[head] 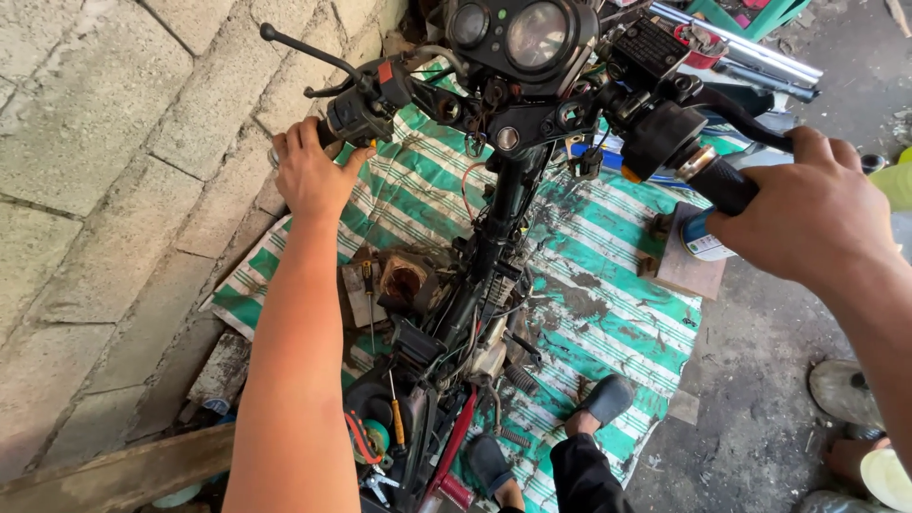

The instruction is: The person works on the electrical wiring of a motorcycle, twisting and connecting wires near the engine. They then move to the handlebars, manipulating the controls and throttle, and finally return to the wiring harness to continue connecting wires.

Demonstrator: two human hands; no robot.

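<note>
While I look down from the head camera, the nearest items are my two feet in dark slippers [608, 399], planted on a green-and-white striped tarp [608, 313] smeared with mud. Just left of them rises the stripped motorcycle frame [475, 313], its wiring and red tubing exposed; a yellow-handled screwdriver [396, 418] lies within the lower frame. Farther up, my left hand [312, 171] is clenched around the left handlebar grip [344, 123], beside the switch housing and below the black clutch lever [304, 52]. My right hand [807, 214] is closed over the right handlebar grip [727, 185], fingers wrapped across the top. Between the hands, at the far end of the steering column, sits the instrument cluster [521, 38] with two round dials. A small tin can [703, 242] rests on a wooden block [689, 266] beneath my right hand. Concrete block wall [114, 142] borders the left side; another person's foot [845, 389] shows at lower right.
</note>
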